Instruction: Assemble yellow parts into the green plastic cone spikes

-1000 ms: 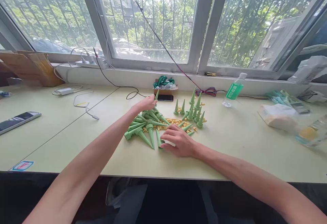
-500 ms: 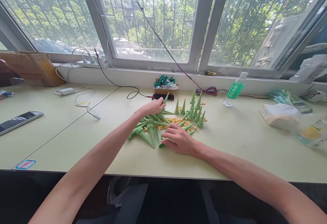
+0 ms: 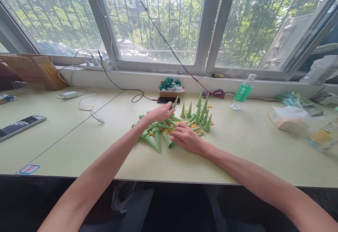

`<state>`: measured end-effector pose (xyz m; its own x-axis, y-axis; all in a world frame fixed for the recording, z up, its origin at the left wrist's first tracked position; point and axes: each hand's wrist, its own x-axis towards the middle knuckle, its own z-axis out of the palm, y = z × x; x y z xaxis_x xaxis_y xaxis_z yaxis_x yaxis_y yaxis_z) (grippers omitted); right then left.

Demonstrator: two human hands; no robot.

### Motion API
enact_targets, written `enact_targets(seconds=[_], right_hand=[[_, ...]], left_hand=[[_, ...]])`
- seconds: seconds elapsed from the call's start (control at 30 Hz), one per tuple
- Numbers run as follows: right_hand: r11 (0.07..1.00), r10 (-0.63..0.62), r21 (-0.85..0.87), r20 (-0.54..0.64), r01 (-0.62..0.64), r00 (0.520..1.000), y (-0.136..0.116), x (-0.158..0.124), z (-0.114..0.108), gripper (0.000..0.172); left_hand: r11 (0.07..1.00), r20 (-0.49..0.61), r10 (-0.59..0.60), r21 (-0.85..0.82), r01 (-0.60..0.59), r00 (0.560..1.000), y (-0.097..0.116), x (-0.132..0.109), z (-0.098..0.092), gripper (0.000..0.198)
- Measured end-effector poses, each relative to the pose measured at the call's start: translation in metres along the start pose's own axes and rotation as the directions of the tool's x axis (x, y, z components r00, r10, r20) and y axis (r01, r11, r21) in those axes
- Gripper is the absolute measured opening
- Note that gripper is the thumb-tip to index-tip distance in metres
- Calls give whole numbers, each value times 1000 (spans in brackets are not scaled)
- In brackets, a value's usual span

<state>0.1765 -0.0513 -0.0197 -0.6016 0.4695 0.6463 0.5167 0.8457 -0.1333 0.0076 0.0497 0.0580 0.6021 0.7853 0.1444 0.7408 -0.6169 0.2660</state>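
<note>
My left hand (image 3: 163, 113) is closed around a green plastic watering spike (image 3: 175, 103), whose point sticks up above the fingers. My right hand (image 3: 188, 139) lies lower and to the right, fingers curled down over the small yellow plastic pieces (image 3: 167, 131); whatever it pinches is hidden. Loose green spikes (image 3: 156, 136) lie in a heap under and left of the hands. One spike with its hollow end toward me (image 3: 169, 141) rests just left of my right fingertips. Several green spikes (image 3: 205, 108) stand upright at the right, some with yellow pieces at their bases.
Behind the heap are a black phone (image 3: 161, 100) and a small cardboard box (image 3: 171, 93) with green wrapping. A bottle (image 3: 243, 93) and a tissue pack (image 3: 288, 120) stand to the right. A white cable (image 3: 91, 111) and another phone (image 3: 22, 127) lie to the left.
My left hand has shifted slightly right and nearer with the upright spike. My right hand has moved a little right and away from me, and the hollow-ended spike has turned and lies farther right.
</note>
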Motion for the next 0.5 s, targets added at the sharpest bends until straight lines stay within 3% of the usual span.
enact_targets(seconds=[0.13, 0.33, 0.43, 0.5], right_hand=[[999, 30, 19, -45, -30, 999, 1, 0, -2, 25], [991, 124, 62, -158, -116, 980, 2, -3, -4, 22], [990, 136, 68, -166, -126, 977, 2, -4, -4, 18], [989, 141, 70, -188, -130, 972, 3, -4, -4, 17]], left_hand=[[997, -183, 46, -50, -56, 982, 14, -15, 0, 18], [944, -500, 12, -279, -174, 866, 36, -33, 21, 19], [932, -551, -15, -310, -188, 835, 37, -37, 34, 19], [935, -522, -25, -315, -165, 852, 35, -39, 41, 19]])
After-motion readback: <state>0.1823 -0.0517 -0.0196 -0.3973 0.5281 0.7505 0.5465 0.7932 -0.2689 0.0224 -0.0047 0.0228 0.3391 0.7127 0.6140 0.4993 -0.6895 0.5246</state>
